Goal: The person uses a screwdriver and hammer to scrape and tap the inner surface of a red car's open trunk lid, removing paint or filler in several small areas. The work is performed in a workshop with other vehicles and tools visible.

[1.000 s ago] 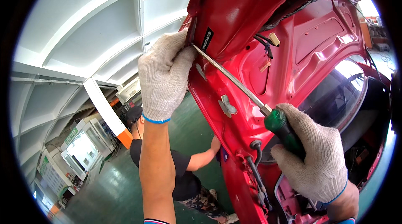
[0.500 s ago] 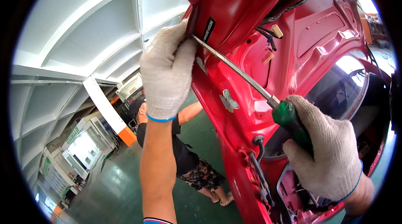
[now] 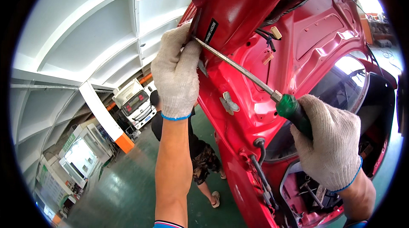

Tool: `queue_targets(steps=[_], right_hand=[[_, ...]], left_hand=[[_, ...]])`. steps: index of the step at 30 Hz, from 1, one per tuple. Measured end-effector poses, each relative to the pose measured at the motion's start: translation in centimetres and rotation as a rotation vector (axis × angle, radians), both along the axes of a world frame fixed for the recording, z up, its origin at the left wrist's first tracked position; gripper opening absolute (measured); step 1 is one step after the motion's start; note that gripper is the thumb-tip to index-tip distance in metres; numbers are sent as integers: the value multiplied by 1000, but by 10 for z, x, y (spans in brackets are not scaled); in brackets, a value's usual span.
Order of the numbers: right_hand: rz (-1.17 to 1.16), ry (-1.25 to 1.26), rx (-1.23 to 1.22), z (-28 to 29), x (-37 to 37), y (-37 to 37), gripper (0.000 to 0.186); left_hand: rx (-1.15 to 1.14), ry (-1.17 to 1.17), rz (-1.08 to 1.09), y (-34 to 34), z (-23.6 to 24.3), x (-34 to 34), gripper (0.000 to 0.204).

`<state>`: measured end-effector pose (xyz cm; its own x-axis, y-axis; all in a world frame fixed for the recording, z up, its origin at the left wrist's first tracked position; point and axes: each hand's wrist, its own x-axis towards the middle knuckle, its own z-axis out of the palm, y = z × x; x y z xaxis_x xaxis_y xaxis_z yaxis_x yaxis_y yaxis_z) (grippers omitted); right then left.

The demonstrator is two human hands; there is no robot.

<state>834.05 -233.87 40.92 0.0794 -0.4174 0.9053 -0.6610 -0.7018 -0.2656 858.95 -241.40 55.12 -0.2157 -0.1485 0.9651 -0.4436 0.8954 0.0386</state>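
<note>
Behind the left forearm, the co-worker (image 3: pixel 200 147) no longer shows the outstretched arm seen half a second ago, and a white truck (image 3: pixel 137 104) has come into sight farther back; the long screwdriver (image 3: pixel 277 96) has barely shifted, its tip still at the same edge of the red car-body panel (image 3: pixel 243 93). That step appears to be working the tip in at this edge, just beside the black label (image 3: pixel 211 30), rather than driving anything with a twist. The right hand (image 3: pixel 330 142), gloved, is wrapped round the green and dark handle, so the shaft slants up and leftward across the panel. The left hand (image 3: pixel 177 72), also gloved, is bent at the edge with its thumb right by the tip; its far fingers are hidden, so I cannot tell whether it pinches the metal, the tip or something between them. As I judge it, the next move calls for steady, measured pressure along the shaft from the right hand, while the left braces the edge and keeps its thumb out of the line, since a slip would run straight toward the glove.
</note>
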Motion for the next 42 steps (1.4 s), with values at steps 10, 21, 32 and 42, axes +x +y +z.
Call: queue_targets(steps=[10, 21, 32, 42], right_hand=[[64, 72, -36, 2, -8, -15, 37], [59, 167, -3, 14, -20, -13, 39], [44, 236, -14, 18, -28, -17, 37], [138, 42, 288, 16, -8, 25, 50]], left_hand=[[68, -12, -9, 11, 3, 2, 30], [136, -111, 46, 23, 17, 7, 32], [132, -222, 211, 36, 27, 12, 31], [81, -112, 296, 28, 11, 10, 38]])
